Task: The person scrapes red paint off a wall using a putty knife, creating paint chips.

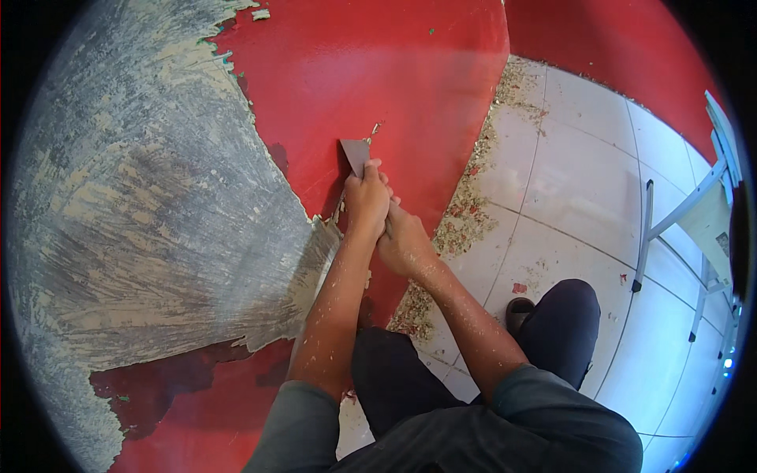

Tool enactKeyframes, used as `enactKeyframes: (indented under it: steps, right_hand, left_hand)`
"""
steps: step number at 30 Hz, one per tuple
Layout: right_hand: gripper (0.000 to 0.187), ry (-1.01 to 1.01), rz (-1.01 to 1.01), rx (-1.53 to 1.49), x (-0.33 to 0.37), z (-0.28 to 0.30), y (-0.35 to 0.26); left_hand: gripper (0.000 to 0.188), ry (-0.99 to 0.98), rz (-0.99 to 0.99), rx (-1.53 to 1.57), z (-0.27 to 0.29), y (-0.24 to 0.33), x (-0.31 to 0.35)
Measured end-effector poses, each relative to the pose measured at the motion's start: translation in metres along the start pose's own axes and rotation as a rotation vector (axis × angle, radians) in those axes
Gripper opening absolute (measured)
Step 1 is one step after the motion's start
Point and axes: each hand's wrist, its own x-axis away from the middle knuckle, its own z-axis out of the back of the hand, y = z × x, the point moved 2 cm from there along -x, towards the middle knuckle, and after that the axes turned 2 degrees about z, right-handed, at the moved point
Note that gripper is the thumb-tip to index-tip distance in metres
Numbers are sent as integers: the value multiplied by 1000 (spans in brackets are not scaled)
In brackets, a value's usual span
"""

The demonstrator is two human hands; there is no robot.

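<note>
A flat-bladed scraper point(354, 154) is pressed against a red painted wall point(378, 87), its blade pointing up and away from me. My left hand point(367, 201) is wrapped round the scraper near the blade. Just below it, my right hand point(404, 240) grips the lower part of the handle, which the fingers mostly hide. Small pale paint flakes stick up by the blade's right corner. To the left spreads a stripped grey and beige patch point(158, 205) with scratch marks and a ragged paint edge. Pale specks cover both my forearms.
Scraped-off chips point(465, 225) lie along the wall's foot on white floor tiles point(568, 197). A metal-legged ladder or stand point(686, 201) stands at the right. My knees are bent, and a sandalled foot point(518, 311) rests on the tiles. More red wall point(623, 47) rises beyond.
</note>
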Motion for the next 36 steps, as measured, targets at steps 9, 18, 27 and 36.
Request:
enactKeyframes:
  steps: [9,18,27,36]
  right_hand:
    - [32,-97,40,-115,-19,31,12]
    - [21,-102,26,-152,-1,32,20]
    - [26,-103,127,-150,-7,31,26]
    - [28,-120,90,-209,-15,37,22]
  left_hand:
    - [27,58,-2,-56,-22,-3,-15]
    - [38,102,28,94,-25,-9,9]
    - [39,142,54,107,-21,-12,5]
    - [34,121,67,84,-24,-8,-8]
